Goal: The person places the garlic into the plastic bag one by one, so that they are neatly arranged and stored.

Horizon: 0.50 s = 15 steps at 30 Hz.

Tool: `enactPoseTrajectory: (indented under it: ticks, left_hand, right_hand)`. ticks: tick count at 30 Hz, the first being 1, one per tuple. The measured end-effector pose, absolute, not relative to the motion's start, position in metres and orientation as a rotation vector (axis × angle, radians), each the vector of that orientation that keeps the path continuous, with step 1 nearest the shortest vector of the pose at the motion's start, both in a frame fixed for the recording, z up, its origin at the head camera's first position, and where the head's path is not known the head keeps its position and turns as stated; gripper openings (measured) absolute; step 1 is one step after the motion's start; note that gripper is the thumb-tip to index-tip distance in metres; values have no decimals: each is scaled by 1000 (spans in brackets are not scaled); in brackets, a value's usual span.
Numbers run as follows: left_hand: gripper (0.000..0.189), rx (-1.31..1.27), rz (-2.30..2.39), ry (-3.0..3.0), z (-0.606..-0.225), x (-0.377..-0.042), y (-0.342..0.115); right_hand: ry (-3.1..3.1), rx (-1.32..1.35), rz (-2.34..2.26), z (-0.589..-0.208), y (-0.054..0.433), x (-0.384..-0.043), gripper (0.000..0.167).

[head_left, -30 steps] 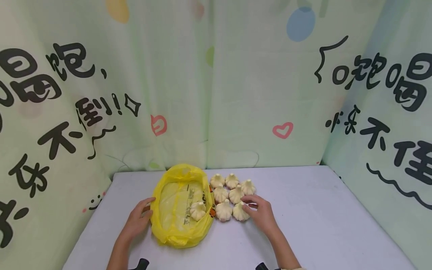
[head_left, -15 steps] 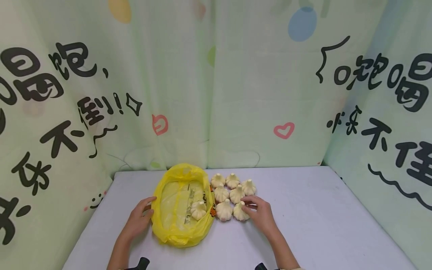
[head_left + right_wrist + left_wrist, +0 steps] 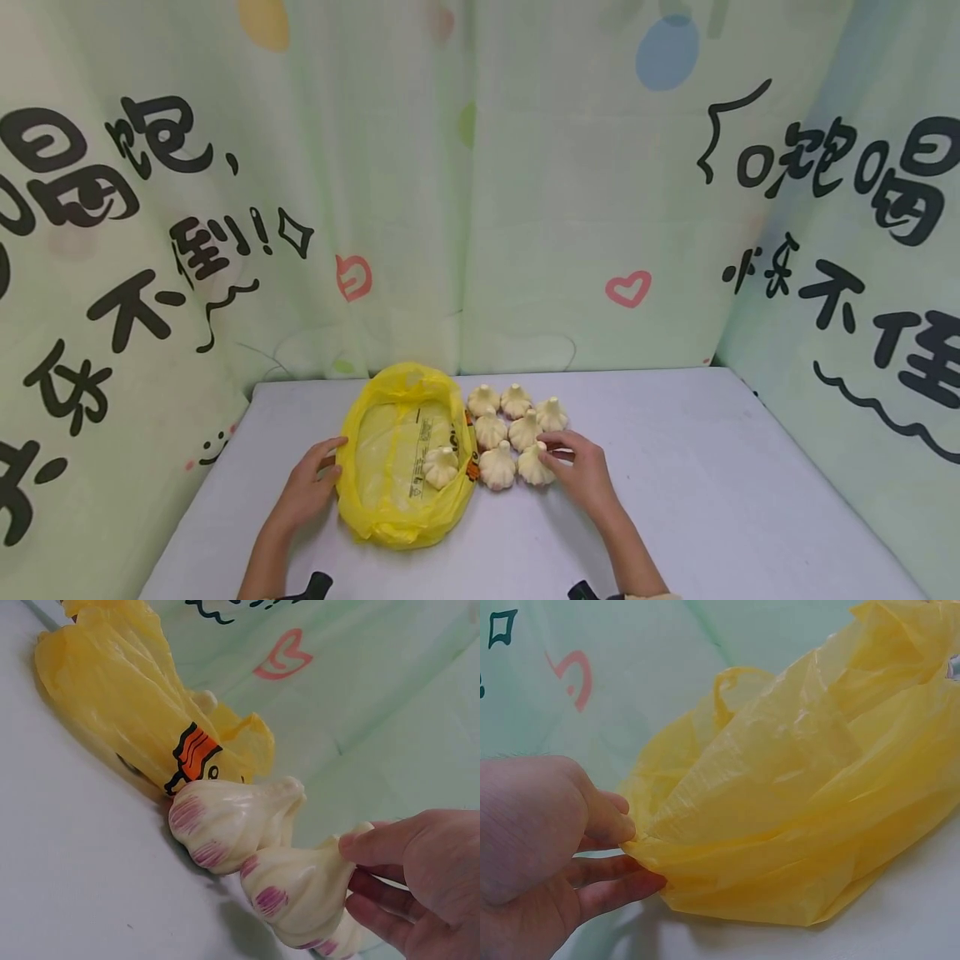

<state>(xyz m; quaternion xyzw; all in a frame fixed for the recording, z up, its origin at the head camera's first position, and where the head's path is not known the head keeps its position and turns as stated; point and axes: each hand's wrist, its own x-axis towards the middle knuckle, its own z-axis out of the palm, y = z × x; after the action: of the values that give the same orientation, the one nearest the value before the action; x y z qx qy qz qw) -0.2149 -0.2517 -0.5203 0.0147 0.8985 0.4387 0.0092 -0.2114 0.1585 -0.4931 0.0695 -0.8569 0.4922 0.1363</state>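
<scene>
A yellow plastic bag (image 3: 401, 537) lies spread on the table with its mouth facing up. Inside it, toward the right, sits one garlic bulb (image 3: 440, 467). My left hand (image 3: 307, 487) pinches the bag's left edge between thumb and fingers (image 3: 622, 889). To the right of the bag, several garlic bulbs stand in rows. My right hand (image 3: 581, 475) pinches the neck of the front right garlic bulb (image 3: 535, 465); the right wrist view shows this bulb (image 3: 296, 892) with purple streaks at its base. Beside it is another front-row garlic bulb (image 3: 229, 825).
Farther back are more garlic bulbs (image 3: 516, 402), close behind the front row. The white table (image 3: 712, 483) extends to the right. Pale green curtains (image 3: 540, 183) with black lettering hang behind and on both sides.
</scene>
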Motion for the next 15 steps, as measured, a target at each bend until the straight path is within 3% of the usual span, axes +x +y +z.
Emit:
enactPoseTrajectory:
  ticks: [15]
  left_hand:
    - [48,20,1370,2786,-515,-213,-249]
  right_hand:
    - [-2388,282,1415,-480,164,-207,26]
